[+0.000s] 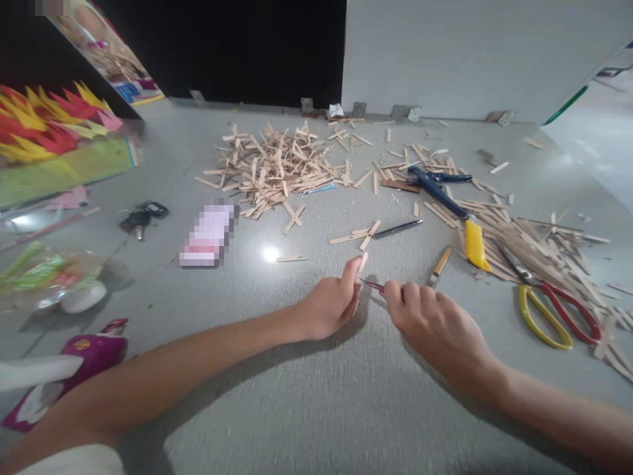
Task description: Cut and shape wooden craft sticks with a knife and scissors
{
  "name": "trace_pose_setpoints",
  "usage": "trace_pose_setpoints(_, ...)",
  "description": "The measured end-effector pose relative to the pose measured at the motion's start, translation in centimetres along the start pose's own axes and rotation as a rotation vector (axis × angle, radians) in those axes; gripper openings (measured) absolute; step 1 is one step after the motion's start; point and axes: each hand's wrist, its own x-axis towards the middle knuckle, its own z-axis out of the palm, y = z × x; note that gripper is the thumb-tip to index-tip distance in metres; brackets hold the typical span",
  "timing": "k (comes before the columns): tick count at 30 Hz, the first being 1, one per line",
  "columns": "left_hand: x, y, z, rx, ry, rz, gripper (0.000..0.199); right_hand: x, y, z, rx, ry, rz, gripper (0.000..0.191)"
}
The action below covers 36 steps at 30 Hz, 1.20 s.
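My left hand (326,305) is closed, pinching a short wooden stick (364,262) upright between thumb and fingers. In my right hand (435,320), fingers wrap round a thin tool with a reddish shaft and a narrow pointed tip (374,285); its exact kind is unclear, as the fist hides most of it. That tip is close to the stick's lower part, and I cannot tell whether they touch. Just beyond my hands lie a few loose wooden sticks (352,236) and a dark pen (398,229). A small wooden-handled tool (440,265) rests past my right knuckles.
A heap of short wooden sticks (277,165) spreads at the back. Longer strips (534,241) lie right, with scissors (546,313) and a blue-and-yellow tool (450,204). A phone (208,234), keys (143,218) and a plastic bag (49,277) are left. Upright panels (445,59) stand behind.
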Motion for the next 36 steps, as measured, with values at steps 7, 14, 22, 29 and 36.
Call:
trace_pose_setpoints(7,0.1,-0.1,-0.2,-0.085,0.036,0.046,0.05,0.7,1.7,3.7,0.281,-0.183,-0.114,0.03)
trace_pose_setpoints(14,0.2,0.0,-0.6,-0.115,0.023,0.018,0.05,1.2,0.2,1.0,0.162,-0.242,-0.013,0.033)
trace_pose_setpoints(22,0.2,-0.5,0.1,-0.04,0.113,0.061,0.045,1.6,1.9,4.5,0.286,-0.26,-0.099,0.03)
trace_pose_setpoints(29,0.0,0.1,-0.1,-0.026,0.07,-0.012,0.052,0.8,-0.6,0.4,-0.107,-0.121,-0.044,0.033)
trace_pose_setpoints(36,-0.1,-0.5,0.1,-0.049,0.119,0.077,0.051,1.0,1.0,3.7,0.085,-0.043,-0.099,0.038)
